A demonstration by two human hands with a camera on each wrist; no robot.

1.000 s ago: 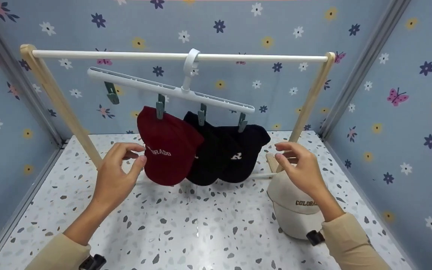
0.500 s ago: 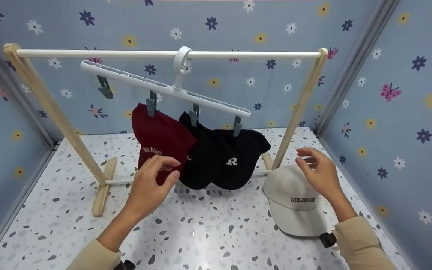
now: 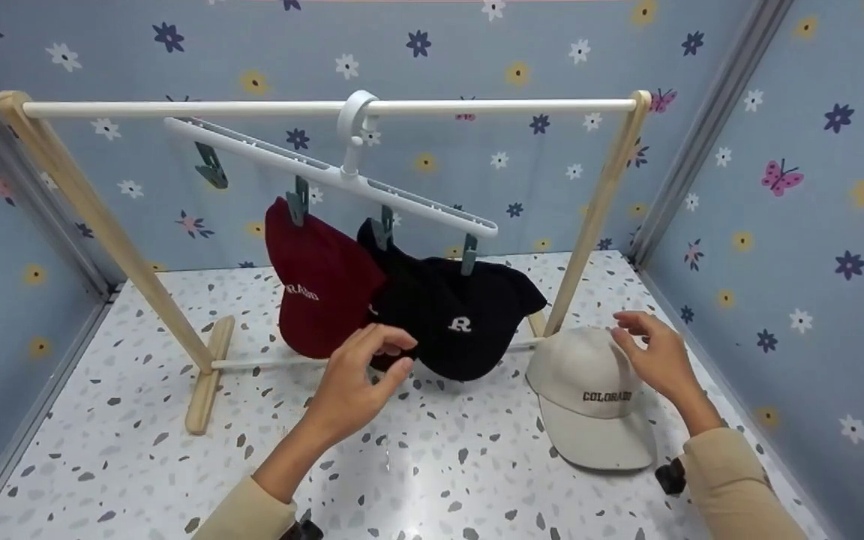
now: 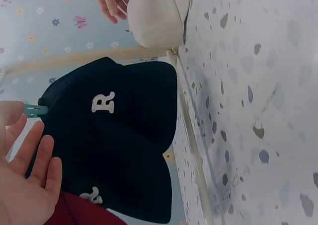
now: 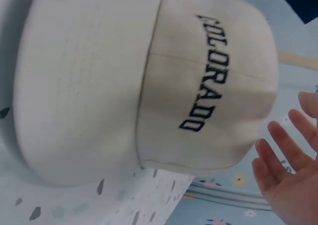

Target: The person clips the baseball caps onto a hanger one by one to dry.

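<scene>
A cream cap (image 3: 582, 375) lettered COLORADO stands on the speckled surface at the right. Beside its crown is my right hand (image 3: 661, 356), fingers loosely bent and holding nothing; the right wrist view shows the cap (image 5: 208, 81) close to the fingertips. My left hand (image 3: 364, 379) is in front of the hanging caps, thumb and fingers apart, with nothing in it. A maroon cap (image 3: 319, 277), a black cap (image 3: 394, 274) and a dark cap with a white R (image 3: 477, 322) hang by clips from a white hanger (image 3: 312, 172). The leftmost clip (image 3: 211, 166) holds nothing.
The hanger hooks over the white rail (image 3: 177, 109) of a wooden rack and tilts down to the right. The rack's left foot (image 3: 209, 375) and low crossbar (image 3: 267, 363) rest on the speckled surface (image 3: 432, 465). Flower-patterned walls (image 3: 814, 247) enclose the sides and back.
My left hand has moved right, from beside the maroon cap to in front of the black caps. My right hand has shifted right and slightly down beside the cream cap. The hanger tilts more.
</scene>
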